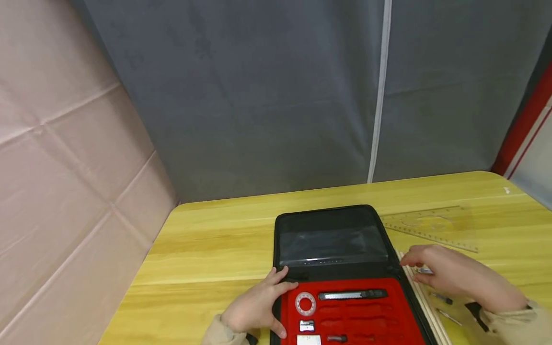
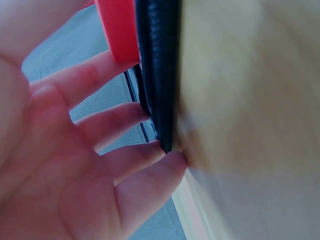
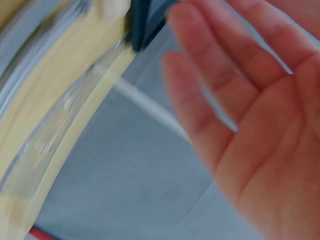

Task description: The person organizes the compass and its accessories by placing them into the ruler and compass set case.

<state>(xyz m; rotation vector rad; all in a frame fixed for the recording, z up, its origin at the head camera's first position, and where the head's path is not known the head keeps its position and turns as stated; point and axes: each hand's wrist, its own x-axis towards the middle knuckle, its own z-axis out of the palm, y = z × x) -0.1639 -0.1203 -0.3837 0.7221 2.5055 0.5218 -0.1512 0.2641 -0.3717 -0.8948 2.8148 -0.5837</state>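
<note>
A black zip case lies unfolded on the table, its lid (image 1: 332,247) laid back. A red insert (image 1: 398,306) fills the near half and holds a craft knife (image 1: 353,294), a white numbered ring (image 1: 298,305) and a metal sharpener (image 1: 306,326). My left hand (image 1: 258,302) rests at the left edge of the case, fingers spread; in the left wrist view its fingertips touch the black rim (image 2: 159,75). Over by the right edge, my right hand (image 1: 453,270) is near pale wooden strips (image 1: 424,306), its fingers loosely extended in the right wrist view. No held object is visible there.
A clear triangular set square (image 1: 414,227) lies at the back right of the wooden table (image 1: 215,239). Small metal tools, including a thin one (image 1: 448,316), lie under and beside the right forearm. A grey curtain (image 1: 258,105) hangs behind the table.
</note>
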